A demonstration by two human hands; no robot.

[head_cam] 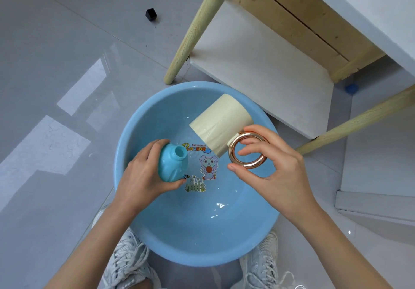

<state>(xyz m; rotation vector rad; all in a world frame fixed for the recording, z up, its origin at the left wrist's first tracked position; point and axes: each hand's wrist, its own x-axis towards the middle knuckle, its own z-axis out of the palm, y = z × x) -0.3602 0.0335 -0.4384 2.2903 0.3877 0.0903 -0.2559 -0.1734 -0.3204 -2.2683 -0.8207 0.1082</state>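
Left hand: the left hand (143, 176) reaches in over the basin's near-left rim, and its fingers (157, 145) and thumb are wrapped tightly round the body of the blue bottle (173, 167).
Blue bottle: small, pale blue and uncapped. It is held over the left part of the basin, tilted so its open neck points towards the cup.
Right hand: the right hand (274, 172) holds the ring handle (249, 164). The thumb tip sits at the ring's lower left edge and one finger lies across its opening. The other fingers are loosely curved behind it.
Cream cup (221, 122): a wet, cream-coloured cylinder tipped on its side, held by its rose-gold ring above the far right part of the basin. It is close to the bottle's neck but apart from it.
Basin (202, 239): round and blue, standing on the floor, with water glinting inside and a cartoon bear print (208, 167) on its bottom.
Shoes: two pale laced shoes (125, 257) sit at the basin's near edge.
Surroundings: grey floor tiles (56, 75), a wooden leg (197, 28) just beyond the basin, and a small black cube (151, 14) well apart on the floor.
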